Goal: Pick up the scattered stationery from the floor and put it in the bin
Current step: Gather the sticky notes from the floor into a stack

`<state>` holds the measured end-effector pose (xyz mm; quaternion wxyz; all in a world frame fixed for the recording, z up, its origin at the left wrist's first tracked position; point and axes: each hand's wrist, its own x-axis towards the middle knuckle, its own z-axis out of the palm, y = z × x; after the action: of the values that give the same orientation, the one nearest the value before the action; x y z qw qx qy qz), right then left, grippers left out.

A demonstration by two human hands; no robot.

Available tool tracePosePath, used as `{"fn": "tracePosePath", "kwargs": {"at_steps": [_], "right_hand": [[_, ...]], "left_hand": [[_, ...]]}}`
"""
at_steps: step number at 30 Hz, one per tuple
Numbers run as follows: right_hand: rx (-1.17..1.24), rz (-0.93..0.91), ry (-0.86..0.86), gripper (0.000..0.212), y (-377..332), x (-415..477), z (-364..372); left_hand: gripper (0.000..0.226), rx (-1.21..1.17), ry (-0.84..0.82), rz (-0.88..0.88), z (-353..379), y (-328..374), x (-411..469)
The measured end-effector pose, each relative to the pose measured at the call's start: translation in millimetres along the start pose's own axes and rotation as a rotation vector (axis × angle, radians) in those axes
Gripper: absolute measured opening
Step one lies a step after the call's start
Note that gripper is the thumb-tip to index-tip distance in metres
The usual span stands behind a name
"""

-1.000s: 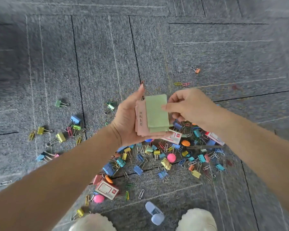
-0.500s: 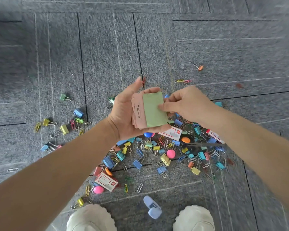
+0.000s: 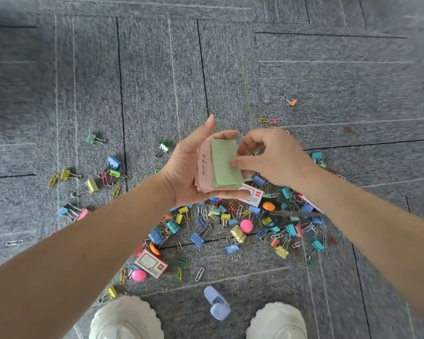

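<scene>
The left hand [image 3: 184,172] was cupped round a pink stack of slips [image 3: 203,178], thumb raised along one side and fingers curled beneath, holding it well above the grey carpet [image 3: 157,69]. A green slip [image 3: 224,165] lay on top of the pink stack, and the right hand [image 3: 274,160] pinched its right edge, thumb pressed on the face and the other fingers curled behind. Under the pink stack the floor was thick with coloured binder clips [image 3: 238,234] and paper clips [image 3: 199,274], though both hands and the stack hid part of that heap. A white-and-red box [image 3: 252,195] poked out just below the stack's lower corner; a second such box [image 3: 150,263] lay further toward the person's pale shoes [image 3: 126,319]. A pink round piece [image 3: 246,225] and an orange one [image 3: 268,206] sat among the clips, beside dark scissors [image 3: 294,213] half covered by the right forearm. A pale blue dispenser [image 3: 217,304] lay between the shoes. Left of the stack, a green clip [image 3: 91,138] lay apart; beyond it to the right, an orange clip [image 3: 292,102].
</scene>
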<state>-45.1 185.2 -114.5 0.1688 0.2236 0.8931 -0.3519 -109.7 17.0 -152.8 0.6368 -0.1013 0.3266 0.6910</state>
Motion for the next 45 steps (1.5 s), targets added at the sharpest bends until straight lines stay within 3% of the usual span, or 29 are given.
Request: {"fn": "tracePosePath", "kwargs": {"at_steps": [3,7,10,12,16,21,26,32,36,45], "right_hand": [[0.031,0.062,-0.077,0.029,0.0,-3.6,3.0],[0.506,0.170,-0.215,0.017,-1.4,-8.7,-0.6],[0.674,0.195,-0.231,0.022,2.4,-6.2,-0.5],[0.693,0.175,-0.186,0.023,6.7,-1.9,0.0],[0.520,0.067,-0.055,0.014,10.4,2.5,-6.1],[0.398,-0.095,-0.025,0.017,3.6,2.8,-10.4],[0.339,-0.130,-0.082,0.012,-5.4,8.2,-38.3],[0.320,-0.189,-0.072,0.010,-53.0,-11.9,-72.5],[0.300,-0.188,-0.093,0.011,-102.5,-43.8,-108.0],[0.391,-0.191,-0.125,0.014,-183.7,-114.4,-176.2]], "left_hand": [[0.060,0.014,-0.016,-0.014,1.8,-0.4,1.0],[0.085,0.033,-0.158,-0.010,-0.4,1.4,2.4],[0.093,0.045,-0.194,-0.013,-2.1,3.3,1.5],[0.077,0.168,-0.105,0.001,-2.7,7.5,-0.5],[0.023,0.776,0.230,0.150,-0.1,18.5,-6.9],[0.018,1.055,0.343,0.331,0.3,22.7,-6.9],[0.011,1.033,0.345,0.429,6.6,31.5,-9.1],[0.027,0.940,0.269,0.362,52.9,61.8,-61.4],[0.019,0.962,0.349,0.391,100.0,82.7,-115.3],[0.026,0.957,0.454,0.423,184.4,105.5,-210.2]]}}
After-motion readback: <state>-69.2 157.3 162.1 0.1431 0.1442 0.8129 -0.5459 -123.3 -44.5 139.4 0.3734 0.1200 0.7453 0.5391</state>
